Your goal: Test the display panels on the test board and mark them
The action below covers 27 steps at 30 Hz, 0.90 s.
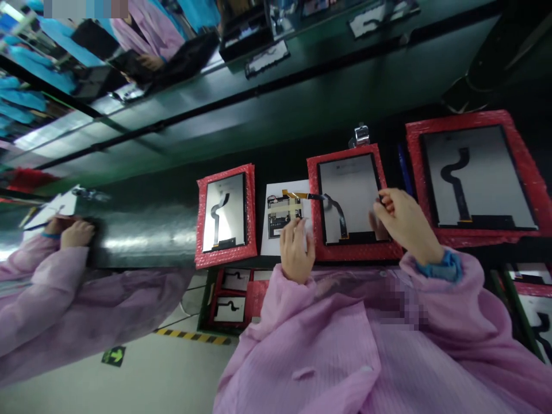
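Observation:
A grey display panel point(349, 190) lies in a red bubble-wrap tray point(353, 252) in front of me. A black flex cable point(338, 213) curves across it to a small circuit board point(279, 215), taped on a white sheet point(269, 244) just left of the tray. My left hand point(296, 253) rests on the sheet's lower right part, fingers laid against the board. My right hand point(401, 221) is over the panel's right edge, fingers pinched on that edge.
Similar panels lie in a red tray point(226, 259) to the left and a larger one point(474, 121) to the right. A metal clip point(360, 135) and blue pen point(404, 169) lie behind. A co-worker's hand point(75, 233) works far left. A crate of trays point(228, 299) stands below.

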### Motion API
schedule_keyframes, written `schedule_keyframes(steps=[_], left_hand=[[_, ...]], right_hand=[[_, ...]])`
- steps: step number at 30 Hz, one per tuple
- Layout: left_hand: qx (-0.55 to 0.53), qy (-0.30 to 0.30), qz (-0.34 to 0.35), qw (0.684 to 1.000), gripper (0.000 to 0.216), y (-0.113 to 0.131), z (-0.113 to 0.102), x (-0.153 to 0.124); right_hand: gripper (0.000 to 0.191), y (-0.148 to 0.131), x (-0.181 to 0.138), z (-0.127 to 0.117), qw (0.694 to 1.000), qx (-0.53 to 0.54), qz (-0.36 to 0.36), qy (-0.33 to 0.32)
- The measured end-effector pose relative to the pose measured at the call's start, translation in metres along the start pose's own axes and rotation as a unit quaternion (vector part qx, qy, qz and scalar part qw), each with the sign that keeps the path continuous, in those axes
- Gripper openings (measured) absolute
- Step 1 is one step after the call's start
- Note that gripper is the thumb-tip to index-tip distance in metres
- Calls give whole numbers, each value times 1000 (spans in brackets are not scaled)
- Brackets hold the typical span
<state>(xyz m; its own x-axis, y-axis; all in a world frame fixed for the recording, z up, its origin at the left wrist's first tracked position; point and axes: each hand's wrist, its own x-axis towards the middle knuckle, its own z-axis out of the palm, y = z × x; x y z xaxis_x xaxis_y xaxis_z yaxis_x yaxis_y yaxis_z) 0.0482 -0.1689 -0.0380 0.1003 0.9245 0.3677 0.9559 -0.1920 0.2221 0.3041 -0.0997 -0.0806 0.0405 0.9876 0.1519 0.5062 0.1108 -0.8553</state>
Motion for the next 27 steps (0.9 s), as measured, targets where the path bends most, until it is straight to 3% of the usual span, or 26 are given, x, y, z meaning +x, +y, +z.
schedule_keyframes(steps=[3, 6, 8, 11, 16, 18, 21, 23, 25, 27], left_hand=[[-65, -46, 30, 996, 36, 23, 6, -5], [-71, -64, 33, 995, 38, 37, 14, -9], [-71, -63, 31, 995, 39, 39, 16, -11], [-88, -80, 27, 993, 41, 33, 11, -10], [-174, -164, -58, 969, 44, 19, -12, 17], [-218, -138, -100, 961, 49, 18, -20, 37], [-281, -53, -108, 952, 59, 24, -26, 69], [-312, -40, -102, 944, 62, 30, -27, 82], [-305, -37, -114, 945, 62, 31, -28, 85], [-243, -34, -114, 963, 56, 25, -28, 82]], right_hand=[[39, -1, -31, 2, 999, -4, 39, 7], [52, -4, -40, 5, 996, 23, 90, 1], [57, -4, -37, 3, 986, 86, 143, -7], [48, -8, -31, -7, 957, 223, 188, -9], [37, -63, -32, -32, 952, 295, 82, -5], [40, -95, -32, -34, 945, 320, 46, -36], [42, -124, -30, -21, 913, 389, -24, -121], [42, -125, -27, -1, 893, 424, -40, -145], [45, -118, -26, 23, 902, 415, -9, -121], [50, -110, -27, 45, 929, 354, 30, -100]])
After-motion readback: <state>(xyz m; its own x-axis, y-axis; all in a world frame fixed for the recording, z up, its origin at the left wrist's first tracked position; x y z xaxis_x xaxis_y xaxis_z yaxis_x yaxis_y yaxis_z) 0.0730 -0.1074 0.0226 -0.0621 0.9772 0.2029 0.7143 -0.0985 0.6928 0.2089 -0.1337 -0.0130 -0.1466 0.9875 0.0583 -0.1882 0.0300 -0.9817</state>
